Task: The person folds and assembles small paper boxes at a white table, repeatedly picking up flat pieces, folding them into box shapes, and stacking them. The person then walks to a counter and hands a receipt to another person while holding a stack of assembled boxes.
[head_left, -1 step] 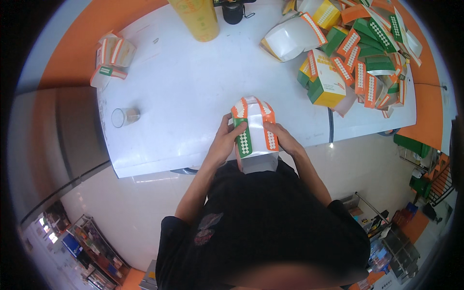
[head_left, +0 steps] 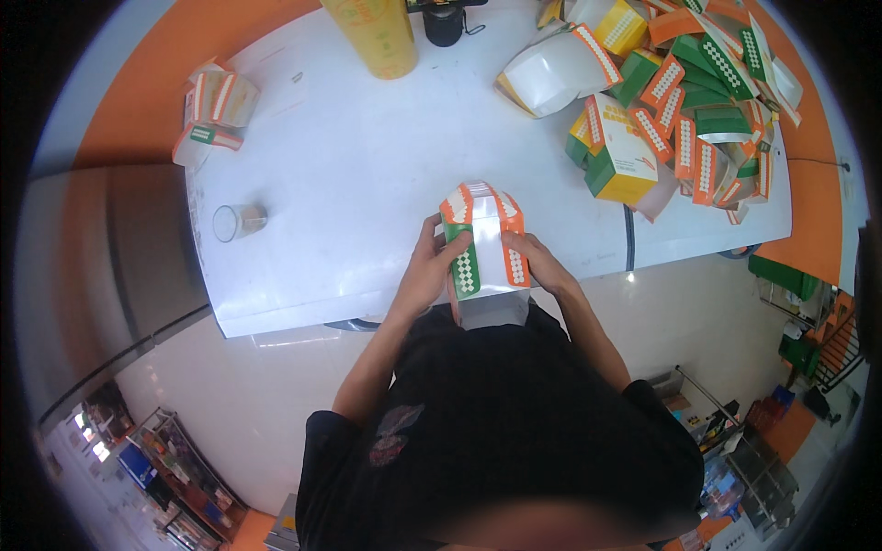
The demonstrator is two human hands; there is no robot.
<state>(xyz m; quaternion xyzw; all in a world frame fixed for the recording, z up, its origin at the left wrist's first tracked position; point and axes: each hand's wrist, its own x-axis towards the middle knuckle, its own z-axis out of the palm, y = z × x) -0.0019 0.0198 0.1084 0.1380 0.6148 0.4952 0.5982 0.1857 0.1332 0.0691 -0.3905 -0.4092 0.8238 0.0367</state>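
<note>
The person holds a white paper carton (head_left: 485, 250) with orange and green checkered flaps at the near edge of the white table (head_left: 367, 165), just in front of their body. The left hand (head_left: 432, 266) grips the carton's left side, its fingers (head_left: 452, 246) curled around the green flap and pressed against it. The right hand (head_left: 540, 262) clasps the right side, with its fingers (head_left: 516, 246) lying along the orange flap and pinching it against the carton's wall. The carton stands roughly upright between both hands, with its top flaps partly folded open. To the far right on the table lies a loose heap of similar cartons (head_left: 680, 110) in orange, green, yellow and white, some standing, others flattened. One larger white carton (head_left: 551, 73) lies on its side at the heap's left edge. At the far left corner rests a small stack of flat cartons (head_left: 209, 110). A clear cup (head_left: 237, 222) stands near the table's left edge, well apart from the hands. A tall yellow container (head_left: 377, 35) and a dark round object (head_left: 445, 20) stand at the far edge.
</note>
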